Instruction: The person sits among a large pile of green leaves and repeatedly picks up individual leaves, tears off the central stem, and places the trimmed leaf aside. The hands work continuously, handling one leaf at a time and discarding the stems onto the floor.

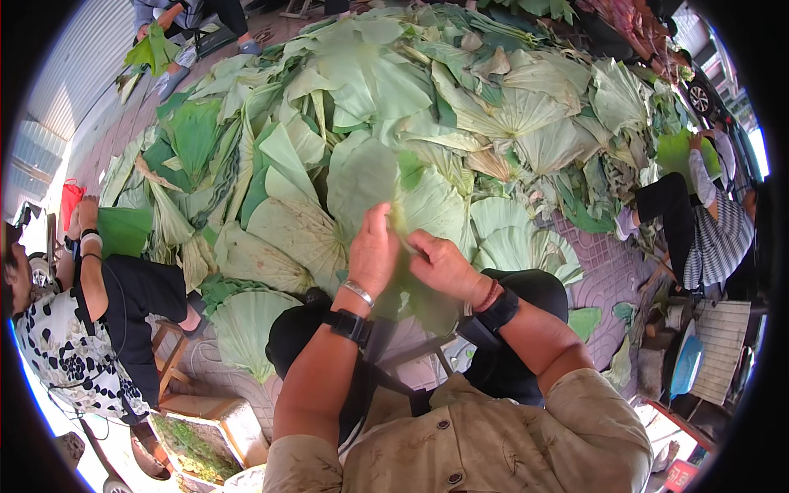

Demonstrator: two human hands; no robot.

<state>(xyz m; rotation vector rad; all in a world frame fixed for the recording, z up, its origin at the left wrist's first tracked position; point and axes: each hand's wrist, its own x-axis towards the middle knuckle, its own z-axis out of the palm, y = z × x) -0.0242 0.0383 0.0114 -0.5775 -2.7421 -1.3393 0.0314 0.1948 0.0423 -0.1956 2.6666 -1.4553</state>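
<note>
Both my hands meet over my lap at a pale green lotus leaf (425,212). My left hand (373,249) grips it near its middle, fingers pointing up and thumb hidden. My right hand (447,268) is closed on the same leaf just right of and below the left fingertips. Part of the leaf hangs below my hands, between my knees, and looks blurred. Beyond them spreads a big heap of lotus leaves (511,117), some fresh green, others pale or brown at the edges.
Co-workers sit on the left (61,333), on the right (709,234) and at the top left (185,24), each handling a green leaf. A wooden stool (169,351) and a box (209,431) stand lower left. A blue basin (687,365) is at right. Pink paving (601,265) shows beside the heap.
</note>
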